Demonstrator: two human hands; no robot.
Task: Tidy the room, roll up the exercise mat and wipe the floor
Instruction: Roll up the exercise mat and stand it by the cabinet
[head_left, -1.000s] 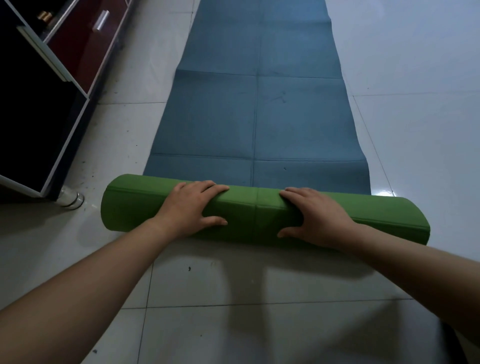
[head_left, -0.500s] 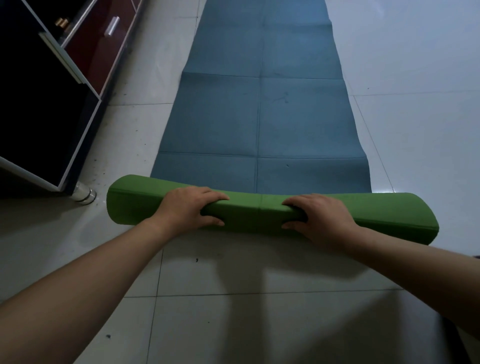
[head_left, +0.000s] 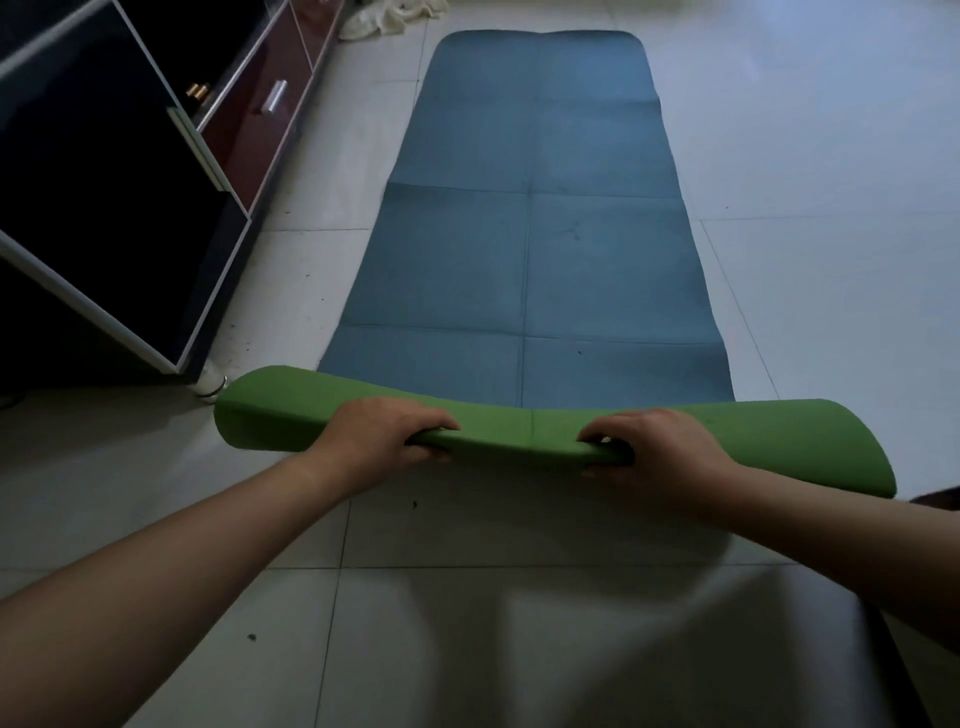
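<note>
Green foam, the rolled near end of the blue-faced exercise mat (head_left: 519, 428), lies across the lower middle of the frame on the pale tiled floor (head_left: 831, 234). It looks different from half a second ago. Then it was a plump, even tube with the palms lying over its top. Now its middle is squeezed thin and sags, while both ends flare wide.

The left hand (head_left: 382, 434) and the right hand (head_left: 657, 449) both clamp it, fingers curled over the far side and thumbs tucked under the near edge. I judge this to be a tightening squeeze before the next push forward, not a lift.

The view has also tipped up. The mat's flat blue stretch (head_left: 530, 234) now shows right to its rounded far end at the top centre. Most of the length is therefore still to roll.

A crumpled pale cloth (head_left: 395, 18) has come into view at the top, left of centre, beside the dark glass-fronted cabinet (head_left: 104, 208) in the upper left. Wiping looks not yet begun.
</note>
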